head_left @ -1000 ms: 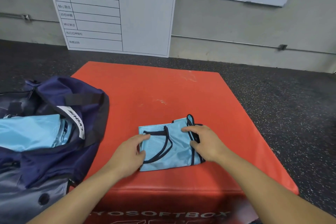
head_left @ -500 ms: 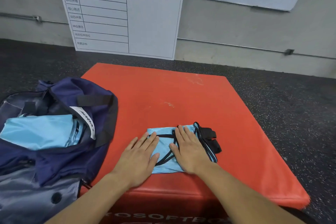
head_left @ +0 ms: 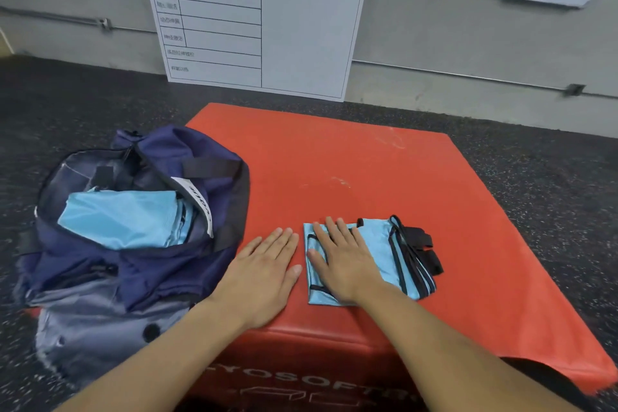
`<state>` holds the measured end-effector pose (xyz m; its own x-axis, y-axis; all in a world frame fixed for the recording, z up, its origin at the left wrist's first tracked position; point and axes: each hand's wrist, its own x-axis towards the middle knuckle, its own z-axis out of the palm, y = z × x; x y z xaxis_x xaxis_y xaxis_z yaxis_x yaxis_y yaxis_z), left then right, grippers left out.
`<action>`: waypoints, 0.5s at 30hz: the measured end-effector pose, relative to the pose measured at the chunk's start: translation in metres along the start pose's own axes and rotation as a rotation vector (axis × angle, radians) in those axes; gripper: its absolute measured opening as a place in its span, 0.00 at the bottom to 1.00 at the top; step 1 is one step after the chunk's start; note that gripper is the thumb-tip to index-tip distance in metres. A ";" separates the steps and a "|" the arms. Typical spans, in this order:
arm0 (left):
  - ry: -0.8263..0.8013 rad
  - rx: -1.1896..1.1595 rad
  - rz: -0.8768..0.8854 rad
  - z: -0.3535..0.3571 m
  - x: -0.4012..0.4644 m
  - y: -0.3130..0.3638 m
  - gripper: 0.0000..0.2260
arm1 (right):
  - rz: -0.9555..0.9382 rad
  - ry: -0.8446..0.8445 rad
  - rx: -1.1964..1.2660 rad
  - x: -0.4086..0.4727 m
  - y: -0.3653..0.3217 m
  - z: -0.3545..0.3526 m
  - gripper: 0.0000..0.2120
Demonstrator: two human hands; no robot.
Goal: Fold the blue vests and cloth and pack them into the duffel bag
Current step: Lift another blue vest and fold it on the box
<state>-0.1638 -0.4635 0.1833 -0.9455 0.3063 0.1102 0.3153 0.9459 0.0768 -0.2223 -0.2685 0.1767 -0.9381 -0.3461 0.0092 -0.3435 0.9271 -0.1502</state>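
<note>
A folded light-blue vest (head_left: 379, 251) with black trim lies near the front of the red soft box (head_left: 351, 164). Its black straps stick out at the right. My right hand (head_left: 344, 261) lies flat on the vest's left half, fingers spread. My left hand (head_left: 264, 274) rests flat on the red surface just left of the vest, holding nothing. The navy duffel bag (head_left: 140, 237) stands open at the left, leaning on the box's edge. Folded light-blue cloth (head_left: 123, 217) lies inside it.
A white training-plan board (head_left: 257, 20) leans against the grey wall behind the box. Dark speckled rubber floor (head_left: 535, 177) surrounds the box. The far half of the red top holds nothing.
My left hand has slid off the vest to the left onto the red surface. My right hand has moved left across the vest, pressing it flat. The view has shifted rightward.
</note>
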 end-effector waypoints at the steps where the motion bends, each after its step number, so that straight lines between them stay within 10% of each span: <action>1: 0.002 -0.010 0.011 -0.003 -0.003 -0.001 0.33 | 0.004 -0.006 -0.005 0.001 -0.002 0.002 0.31; 15: 0.044 -0.061 0.008 -0.021 -0.016 -0.012 0.33 | -0.077 -0.072 0.068 0.001 -0.014 0.002 0.30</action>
<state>-0.1507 -0.4825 0.2010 -0.9390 0.3072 0.1547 0.3282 0.9349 0.1354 -0.2185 -0.2824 0.1769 -0.9026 -0.4280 -0.0470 -0.4087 0.8860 -0.2190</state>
